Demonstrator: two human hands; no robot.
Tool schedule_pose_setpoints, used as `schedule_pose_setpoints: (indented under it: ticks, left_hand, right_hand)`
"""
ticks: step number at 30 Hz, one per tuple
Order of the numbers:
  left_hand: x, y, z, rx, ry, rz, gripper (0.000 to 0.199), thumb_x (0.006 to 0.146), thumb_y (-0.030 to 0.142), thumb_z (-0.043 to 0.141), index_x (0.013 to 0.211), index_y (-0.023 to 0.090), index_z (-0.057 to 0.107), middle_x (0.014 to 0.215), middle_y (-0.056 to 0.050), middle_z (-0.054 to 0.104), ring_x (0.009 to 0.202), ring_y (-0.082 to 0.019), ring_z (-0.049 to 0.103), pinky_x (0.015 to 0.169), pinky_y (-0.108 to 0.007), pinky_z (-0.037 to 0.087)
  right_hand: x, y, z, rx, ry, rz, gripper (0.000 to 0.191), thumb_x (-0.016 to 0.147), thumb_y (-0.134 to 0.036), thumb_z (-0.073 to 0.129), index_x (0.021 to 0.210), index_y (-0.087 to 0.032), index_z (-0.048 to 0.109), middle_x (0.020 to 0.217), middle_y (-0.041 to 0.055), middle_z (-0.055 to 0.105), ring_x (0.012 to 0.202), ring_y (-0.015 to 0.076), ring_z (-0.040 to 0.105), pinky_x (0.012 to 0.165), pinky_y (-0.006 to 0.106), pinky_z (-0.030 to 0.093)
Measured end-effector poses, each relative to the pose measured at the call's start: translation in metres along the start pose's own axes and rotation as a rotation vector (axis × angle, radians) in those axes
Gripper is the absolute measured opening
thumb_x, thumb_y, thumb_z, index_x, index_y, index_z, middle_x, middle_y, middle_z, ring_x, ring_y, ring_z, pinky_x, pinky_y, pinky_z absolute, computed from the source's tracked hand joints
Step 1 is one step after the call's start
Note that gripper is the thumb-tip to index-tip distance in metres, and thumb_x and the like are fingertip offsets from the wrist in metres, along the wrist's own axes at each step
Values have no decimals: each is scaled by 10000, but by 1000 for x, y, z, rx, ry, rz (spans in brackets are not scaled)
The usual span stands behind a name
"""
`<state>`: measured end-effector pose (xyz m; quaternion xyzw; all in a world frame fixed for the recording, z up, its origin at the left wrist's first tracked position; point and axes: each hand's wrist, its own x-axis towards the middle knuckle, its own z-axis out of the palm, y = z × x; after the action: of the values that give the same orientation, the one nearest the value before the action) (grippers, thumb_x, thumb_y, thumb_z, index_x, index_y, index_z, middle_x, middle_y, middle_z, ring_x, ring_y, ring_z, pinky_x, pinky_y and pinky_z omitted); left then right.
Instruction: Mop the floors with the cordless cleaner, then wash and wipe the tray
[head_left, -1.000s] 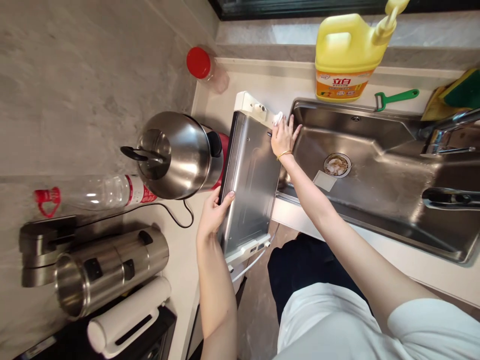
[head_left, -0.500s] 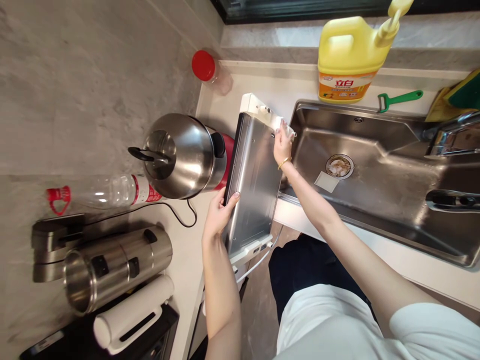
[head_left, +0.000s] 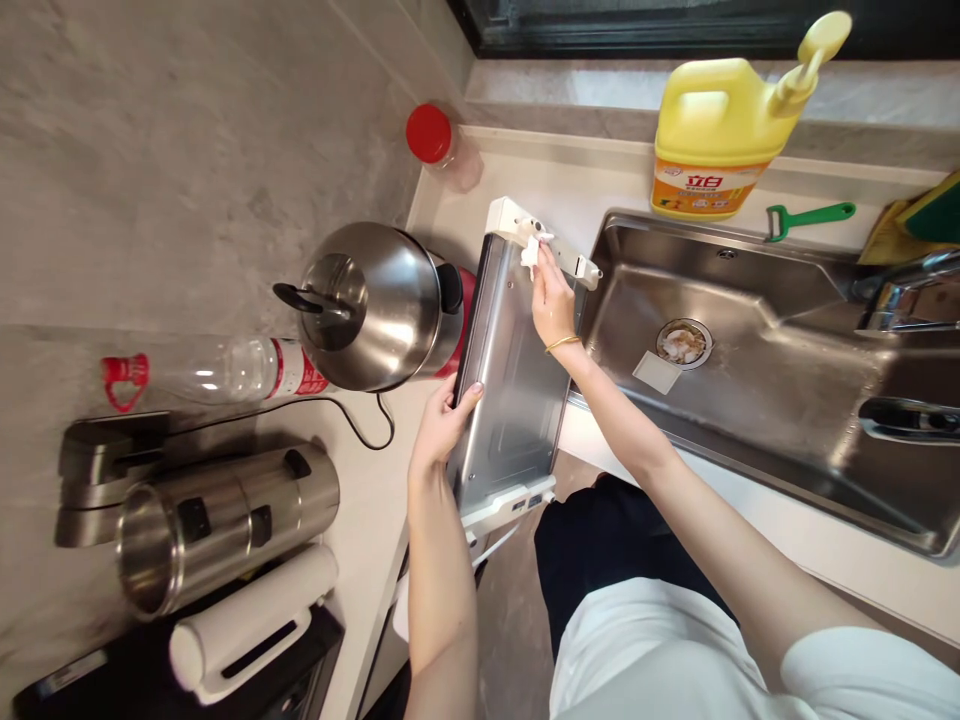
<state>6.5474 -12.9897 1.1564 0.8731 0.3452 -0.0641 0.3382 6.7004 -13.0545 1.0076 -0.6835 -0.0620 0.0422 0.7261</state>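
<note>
A flat metal appliance (head_left: 517,370) with white plastic ends stands tilted on its side between the kettle and the sink. My left hand (head_left: 442,420) grips its dark left edge, thumb on the metal face. My right hand (head_left: 553,305), a gold bracelet at the wrist, pinches a crumpled white wipe (head_left: 531,254) against the upper white end (head_left: 510,217). From the lower white end (head_left: 502,508) runs a white cord (head_left: 496,546).
Left of the appliance are a steel kettle (head_left: 375,305), a plastic bottle (head_left: 225,370), a steel canister (head_left: 232,520) and a white pitcher (head_left: 255,620). A red-lidded jar (head_left: 429,134) stands behind. At right are the sink (head_left: 780,370), yellow detergent jug (head_left: 712,140) and green peeler (head_left: 814,216).
My right hand has moved left with the wipe, from the corner of the upper white end to nearer its middle. My left hand keeps its hold, and the view has shifted slightly.
</note>
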Motion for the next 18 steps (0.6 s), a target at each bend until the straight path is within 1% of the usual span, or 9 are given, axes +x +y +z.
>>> schedule_pose_setpoints:
  ticks: [3,6,8,9,11,13,15,17,18]
  left_hand:
    - [1,0,-1,-9,-14,-6,523,754,522,664,1133,164,635,1017,-91,678,958,-221,621,831,-323,500]
    - [1,-1,-1,-11,-13,-11,525,752,527,666,1129,164,634,1015,-94,675,946,-224,622,828,-332,504]
    - [1,-1,-1,-9,-10,-18,525,748,529,669,1127,167,634,1016,-92,674,939,-222,623,832,-334,503]
    - [2,-2,-2,-7,-6,-23,530,745,533,671,1126,166,635,1015,-93,674,934,-223,624,831,-336,504]
    - [3,-3,-3,-8,-1,-33,547,734,540,677,1128,163,635,1010,-96,676,918,-224,626,819,-340,507]
    - [4,-3,-3,-9,4,-39,551,723,545,685,1120,165,638,997,-94,677,892,-220,628,794,-334,511]
    - [4,-2,-2,2,7,-43,532,722,548,683,1095,171,644,974,-84,676,868,-212,626,765,-321,511]
    - [3,-1,-1,23,11,-45,514,728,553,673,1072,173,648,945,-77,672,850,-209,621,739,-310,508]
    - [3,0,-1,30,13,-48,512,729,555,670,1069,172,648,929,-74,671,839,-208,620,725,-306,505]
  right_hand:
    - [0,-12,-2,16,-63,-55,486,1008,-264,195,1464,-214,355,1482,17,415,1426,124,266,1195,389,242]
    - [2,-24,3,29,-42,-91,476,1013,-259,196,1462,-197,341,1522,-1,349,1444,94,195,1200,363,220]
    - [-2,-16,8,55,-38,-93,467,1009,-257,214,1445,-212,374,1516,-7,361,1448,94,180,1199,360,221]
    - [-8,-4,10,68,-49,-79,460,1003,-261,233,1426,-220,408,1500,-1,391,1446,101,195,1194,363,230]
    - [-24,32,14,87,-51,3,449,987,-291,272,1378,-211,476,1450,40,462,1429,126,257,1174,375,266]
    - [-44,78,17,112,60,204,474,977,-358,275,1343,-171,509,1396,108,513,1394,157,340,1131,392,325]
    - [-59,120,19,237,179,430,542,968,-417,243,1301,-99,530,1295,185,577,1273,202,500,1055,437,404]
    - [-60,147,22,419,263,568,613,961,-459,192,1292,-59,518,1219,214,611,1129,215,604,971,450,471]
    - [-55,153,22,497,280,598,631,959,-467,171,1302,-54,501,1208,216,613,1081,209,627,941,439,492]
